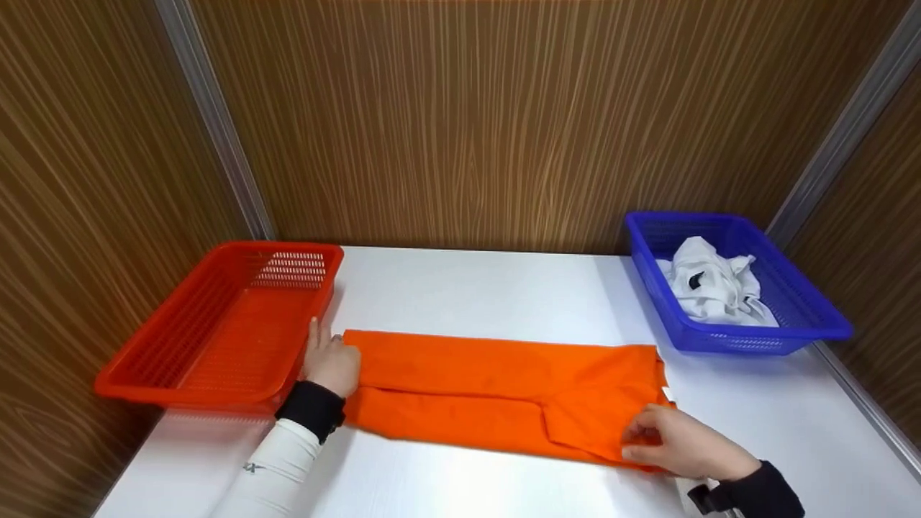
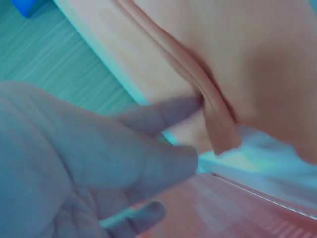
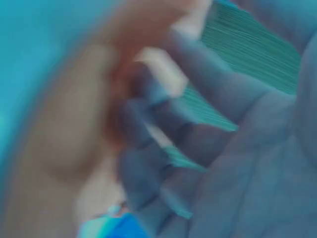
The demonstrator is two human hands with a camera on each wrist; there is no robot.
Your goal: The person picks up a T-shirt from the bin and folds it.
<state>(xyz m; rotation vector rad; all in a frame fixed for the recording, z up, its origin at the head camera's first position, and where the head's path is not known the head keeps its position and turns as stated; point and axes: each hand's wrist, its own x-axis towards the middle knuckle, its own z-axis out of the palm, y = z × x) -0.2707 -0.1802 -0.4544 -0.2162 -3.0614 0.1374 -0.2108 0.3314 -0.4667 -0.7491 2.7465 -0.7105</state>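
Orange cloth garment [image 1: 460, 367], one piece, folded into a long strip, lying flat across the middle of the white tabletop [image 1: 460, 288], between two baskets; a fold line runs lengthwise, with a slanting flap towards the right end and a small white tag [image 1: 669, 393] at the right edge. Left hand [image 1: 332, 365]: at the strip's left end; in the left wrist view, thumb and finger stand apart, one fingertip touching the folded edge. Right hand [image 1: 683, 440]: over the near right corner, fingers bent towards the fabric, a gap showing between thumb and forefinger; the right wrist view is blurred, and whether the cloth is pinched cannot be told. Black wristbands [image 1: 311, 409], one per wrist; white sleeve [image 1: 273, 467] on the left forearm. Red plastic basket [image 1: 201, 396], perforated, at the left, its right side just beside the left hand. Blue plastic basket [image 1: 763, 332], perforated, at the far right, containing a crumpled white cloth [image 1: 712, 284] with dark patches. Brown wood-grain panels [image 1: 468, 129], enclosing the tabletop at back and sides, with grey strips [image 1: 223, 129] at the corners.
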